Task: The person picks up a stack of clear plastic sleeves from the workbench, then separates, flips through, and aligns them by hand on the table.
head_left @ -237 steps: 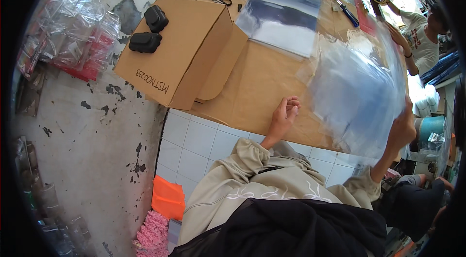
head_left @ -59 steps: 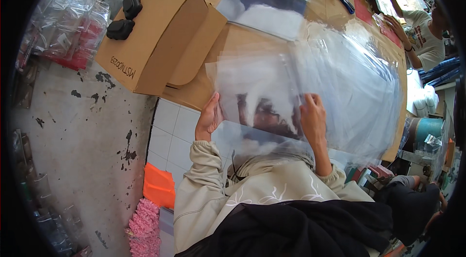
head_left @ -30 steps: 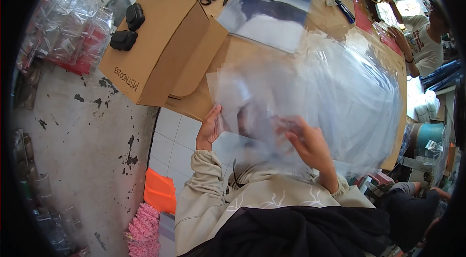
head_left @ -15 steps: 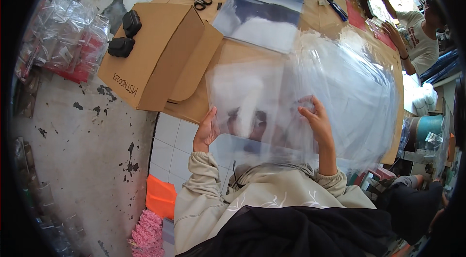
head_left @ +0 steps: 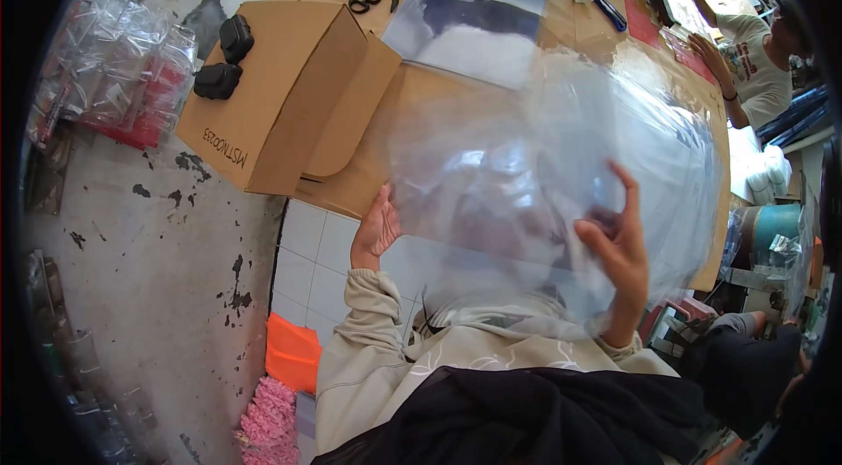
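Clear plastic sheets [head_left: 474,180] spread in front of me, over the near table edge and my lap, blurred by motion. At their left edge my left hand [head_left: 377,226] stands with its palm turned to the sheets and its fingers upward. My right hand [head_left: 624,246] is at their right side, index finger raised and thumb apart from it. Its other fingers curl in by the plastic, partly hidden, and seem to grip it. A large pile of clear plastic sheets [head_left: 680,175] lies just right of that hand.
Left of the sheets stands an open cardboard box [head_left: 263,96] with two black cases [head_left: 219,81] on it. Farther back lie black-handled scissors [head_left: 360,2], a stack of clear film [head_left: 474,26] and a blue-handled cutter [head_left: 605,7]. Another person [head_left: 754,61] works at the far right.
My right hand has moved right and slightly down, its index finger now raised. The sheets have shifted right and blurred. My left thumb has come off their face; that hand otherwise stays put.
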Action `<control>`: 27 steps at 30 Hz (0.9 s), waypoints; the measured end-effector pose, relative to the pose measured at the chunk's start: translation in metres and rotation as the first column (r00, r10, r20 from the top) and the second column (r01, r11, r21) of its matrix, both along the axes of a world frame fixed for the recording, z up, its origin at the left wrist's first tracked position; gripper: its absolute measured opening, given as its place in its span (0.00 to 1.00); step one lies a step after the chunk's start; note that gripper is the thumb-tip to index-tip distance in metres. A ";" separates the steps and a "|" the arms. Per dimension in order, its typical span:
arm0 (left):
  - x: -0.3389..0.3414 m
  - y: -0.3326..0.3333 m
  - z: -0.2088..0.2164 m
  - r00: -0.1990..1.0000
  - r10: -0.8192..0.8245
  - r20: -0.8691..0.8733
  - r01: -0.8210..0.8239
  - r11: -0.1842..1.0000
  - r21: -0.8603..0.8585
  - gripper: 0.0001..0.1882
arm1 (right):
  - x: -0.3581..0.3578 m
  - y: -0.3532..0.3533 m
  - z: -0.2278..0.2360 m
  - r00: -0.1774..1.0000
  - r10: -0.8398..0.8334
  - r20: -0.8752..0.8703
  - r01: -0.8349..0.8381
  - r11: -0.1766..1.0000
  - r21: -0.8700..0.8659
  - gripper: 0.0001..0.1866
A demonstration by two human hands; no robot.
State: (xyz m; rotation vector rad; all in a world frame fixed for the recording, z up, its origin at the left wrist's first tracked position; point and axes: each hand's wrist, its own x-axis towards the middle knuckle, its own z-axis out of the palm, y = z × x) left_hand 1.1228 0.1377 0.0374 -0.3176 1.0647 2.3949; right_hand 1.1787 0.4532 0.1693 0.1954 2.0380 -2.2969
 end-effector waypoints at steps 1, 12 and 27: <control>0.001 0.002 0.001 1.000 -0.003 0.000 0.003 1.000 0.000 0.28 | 0.001 0.008 -0.004 1.000 -0.003 0.000 0.003 1.000 0.000 0.18; -0.002 0.004 0.007 0.988 -0.114 -0.101 0.102 0.988 -0.118 0.28 | -0.005 0.023 -0.097 0.961 -0.244 -0.128 0.185 0.228 0.956 0.13; 0.002 0.010 0.009 0.997 -0.082 -0.008 0.072 0.918 -0.390 0.29 | 0.019 -0.032 0.004 0.851 0.511 -0.118 -0.417 0.796 0.439 0.13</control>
